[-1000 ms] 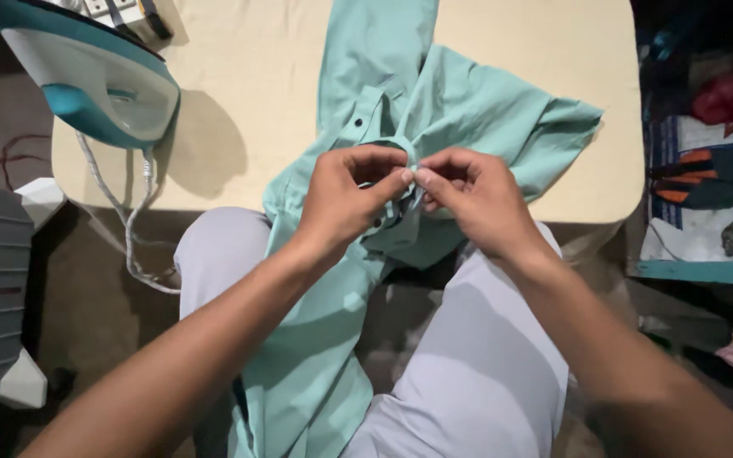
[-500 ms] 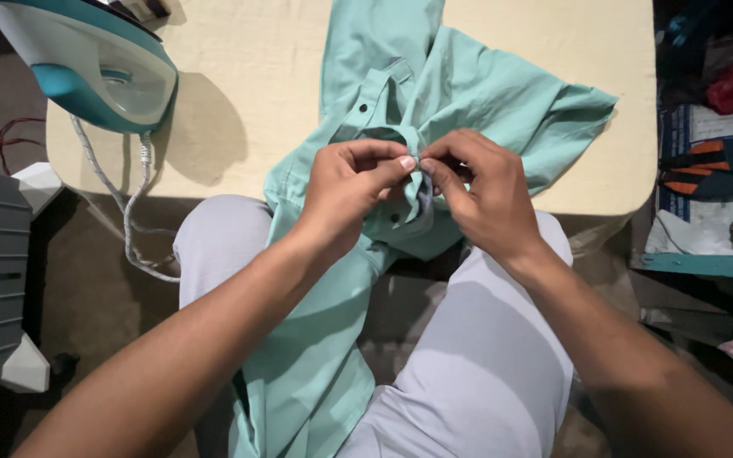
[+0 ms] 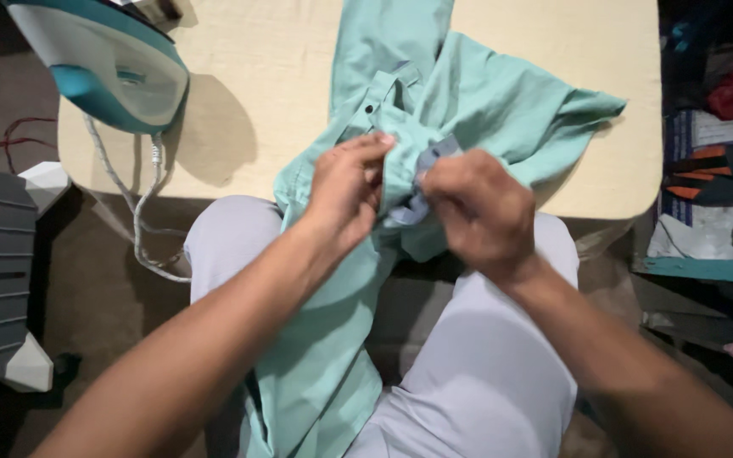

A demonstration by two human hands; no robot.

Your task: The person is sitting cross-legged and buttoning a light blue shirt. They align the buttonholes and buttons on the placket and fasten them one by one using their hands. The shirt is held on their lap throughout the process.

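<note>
Setting: cream board (image 3: 256, 93) is lying across the far half of the view, with dim floor and clutter showing around it.
Lap: pale grey trousers (image 3: 485, 373) are filling the near middle, with the shirt's lower part hanging down between the knees.
Left hand (image 3: 345, 191): it is closing on a fold of the shirt (image 3: 468, 93) at the near edge of the board, fingers curled round the cloth, thumb side up.
Right hand (image 3: 477, 208): it is gripping the same bunch of cloth from the right, knuckles up, fingertips hidden under the fabric.
Change: half a second ago both hands were pinching fine at one small spot by the placket; now they are grasping fuller handfuls, and a grey-blue inner facing is showing between them.
Meaning: fine fingerwork at the placket seems finished, and the hands are turning to shifting the cloth.
Shirt: mint green, it is lying half on the board, half in the lap, with dark buttons showing just beyond the left hand.
Iron (image 3: 103, 64): teal and white, it is standing at the far left on the board, well apart from the hands, its cord (image 3: 142, 212) trailing off the near edge.
Right side: bright packets are lying on a teal shelf (image 3: 706, 270).
</note>
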